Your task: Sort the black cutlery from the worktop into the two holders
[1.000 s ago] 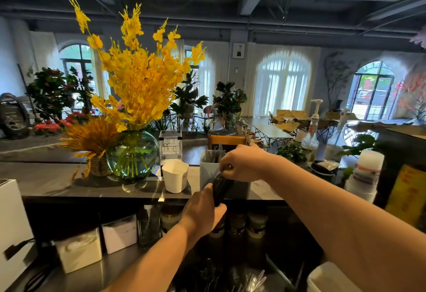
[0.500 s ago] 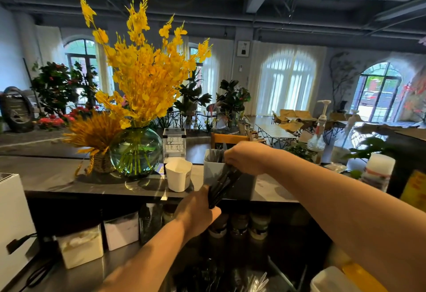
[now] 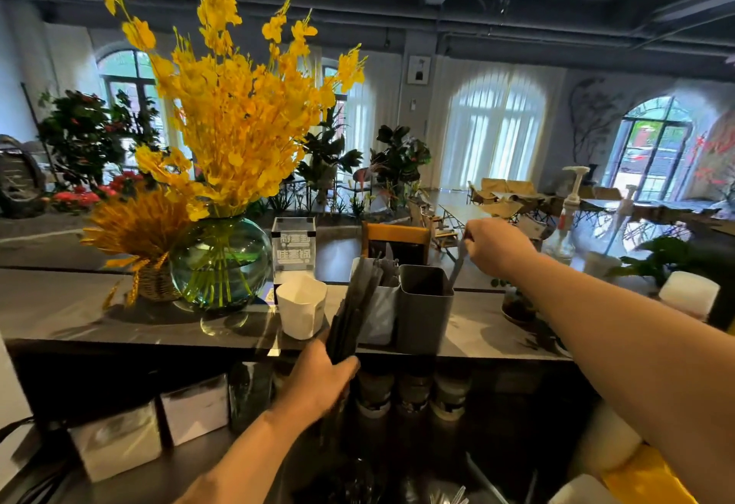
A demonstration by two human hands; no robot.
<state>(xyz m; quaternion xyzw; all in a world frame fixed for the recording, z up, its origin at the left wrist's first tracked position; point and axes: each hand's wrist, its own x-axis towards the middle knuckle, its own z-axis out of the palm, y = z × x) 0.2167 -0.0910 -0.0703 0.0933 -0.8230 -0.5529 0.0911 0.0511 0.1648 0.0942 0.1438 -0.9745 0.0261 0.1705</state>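
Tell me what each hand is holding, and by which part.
The left hand grips a bundle of black cutlery by its lower end. The right hand pinches one piece by its upper end, the lower end inside the grey holder.

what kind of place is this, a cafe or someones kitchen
Most likely a cafe, seen from behind its service counter. Cutlery holders stand on the counter, a pump bottle stands further right, and folding tables and chairs fill the big hall beyond.
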